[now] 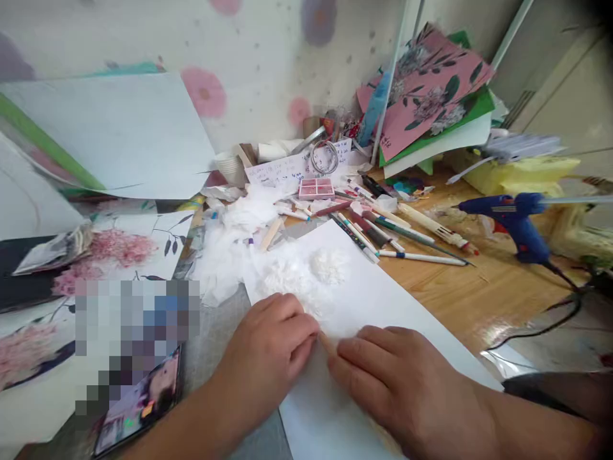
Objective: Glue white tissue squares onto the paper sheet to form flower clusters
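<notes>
A sheet of white paper (378,300) lies in front of me with fluffy white cotton tufts (328,265) on its upper part. My left hand (271,351) rests at the paper's left side, its thumb and forefinger closed beside the lowest tuft; what is between them is hidden. From those fingertips a thin, pale wooden-looking stick (327,344) runs down beneath my right hand (397,377). The fingers of that hand are bent and pressed together over the stick, which shows again below the palm.
Loose white cotton (220,249) is heaped left of the paper. Pens and brushes (378,233) lie behind it, near a pink palette (316,188). A blue glue gun (514,220) with a cord stands right. A phone (143,402) lies left on a grey mat (211,338).
</notes>
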Motion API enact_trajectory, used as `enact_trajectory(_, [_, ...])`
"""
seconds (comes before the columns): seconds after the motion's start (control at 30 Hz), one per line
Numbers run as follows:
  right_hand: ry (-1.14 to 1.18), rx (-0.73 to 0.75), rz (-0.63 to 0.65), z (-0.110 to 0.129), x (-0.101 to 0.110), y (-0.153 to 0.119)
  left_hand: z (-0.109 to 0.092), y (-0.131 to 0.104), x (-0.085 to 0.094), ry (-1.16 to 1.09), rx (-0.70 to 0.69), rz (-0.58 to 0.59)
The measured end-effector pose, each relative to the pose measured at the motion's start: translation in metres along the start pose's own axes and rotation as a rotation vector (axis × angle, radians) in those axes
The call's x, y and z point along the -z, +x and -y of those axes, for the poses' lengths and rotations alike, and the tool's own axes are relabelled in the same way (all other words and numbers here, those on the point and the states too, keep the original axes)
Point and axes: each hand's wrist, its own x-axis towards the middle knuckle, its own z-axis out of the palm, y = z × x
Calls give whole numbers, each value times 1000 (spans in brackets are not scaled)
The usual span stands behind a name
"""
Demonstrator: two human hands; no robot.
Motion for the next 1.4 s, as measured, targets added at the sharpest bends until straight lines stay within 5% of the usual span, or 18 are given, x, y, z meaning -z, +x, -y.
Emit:
enact_trajectory(0.27, [82,-65,-292,-5,8,-16,1,-3,4,98,-2,30])
enact_trajectory(0.67, [164,-51,-141,-2,6,-11,-3,-2,11,87,-21,43])
enact_trajectory(0.83, [136,-5,-106,-1,4,-7,-6,-5,10,132,-92,142])
enact_trajectory(1.0, [173,7,-239,-1,14,-10,-5,-6,10,190,-82,197])
enact_trajectory(1.13, [213,-124,-358,-15,31,-9,-6,-7,11,246,-112,174])
enact_trajectory(1.27, [257,-182,-354,-44,44,21,-6,-8,10,284,-125,122])
enact_trajectory(1.4, [105,-230,-172,-64,42,84,-5,-11,8,305,-136,74])
